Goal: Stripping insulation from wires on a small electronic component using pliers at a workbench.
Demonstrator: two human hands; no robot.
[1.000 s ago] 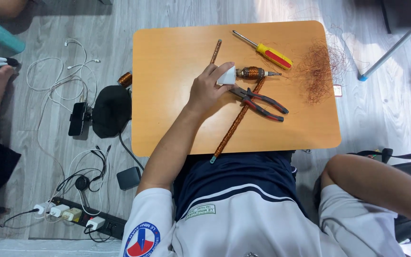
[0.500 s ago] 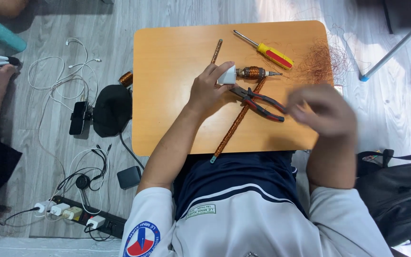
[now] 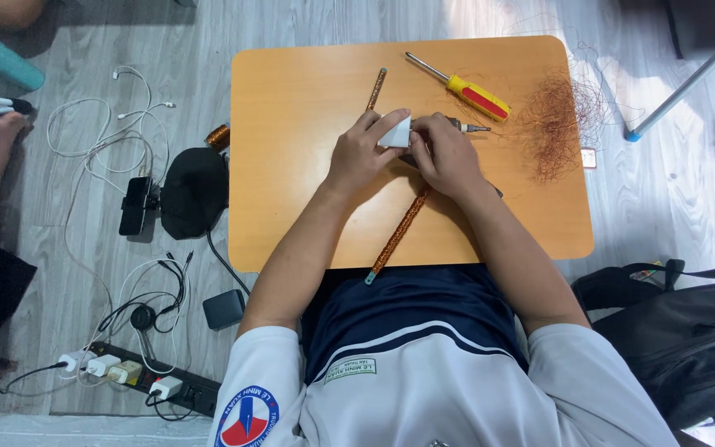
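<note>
screwdriver (image 3: pixel 459 84): yellow and red, at 12 o'clock
wire pile (image 3: pixel 558 121): thin copper, at 2 o'clock
power strip (image 3: pixel 152 386): floor, at 8 o'clock

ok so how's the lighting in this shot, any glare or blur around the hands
Head view: a bright washed-out patch on the floor at upper right, behind the copper wire tangle; the orange table is evenly lit with no glare. The left hand, right hand and the white block between them look sharp, with only soft shadows beneath. The frame edges bend slightly.
</note>
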